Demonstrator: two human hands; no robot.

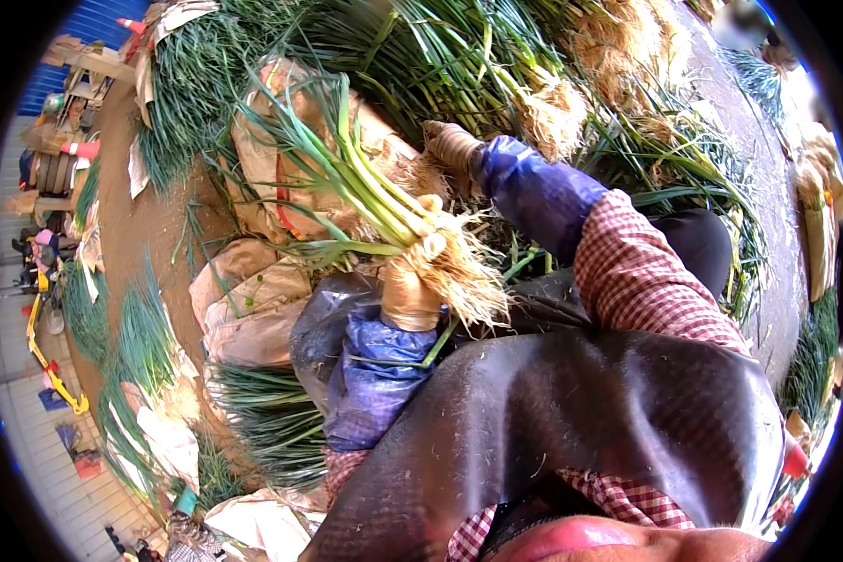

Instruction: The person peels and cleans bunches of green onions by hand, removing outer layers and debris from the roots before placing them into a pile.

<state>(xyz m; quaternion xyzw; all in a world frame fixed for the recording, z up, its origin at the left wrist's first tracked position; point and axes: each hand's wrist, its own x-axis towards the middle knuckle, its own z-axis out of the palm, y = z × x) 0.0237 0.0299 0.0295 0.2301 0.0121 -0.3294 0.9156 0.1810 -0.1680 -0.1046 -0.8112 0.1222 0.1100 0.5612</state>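
Observation:
My left hand [410,292], in a tan glove with a blue plastic sleeve cover, is wrapped round a bunch of spring onions [377,192] just above the roots. Their pale, stringy roots [466,276] fan out to the right, and the green leaves point up and left. My right hand [454,148], also gloved, reaches forward beside a large heap of spring onions [421,56]. Its fingers are mostly hidden, so what they hold, if anything, does not show. A pale woven sack [295,117] with a red stripe lies behind the held bunch.
Over my lap lies a dark rubber apron [571,403]. More spring onions [272,417] rest on the ground by my left arm, near folded sacks [253,300]. Loose green stalks [684,169] lie beyond my right arm. A yellow-framed cart [42,347] stands far left.

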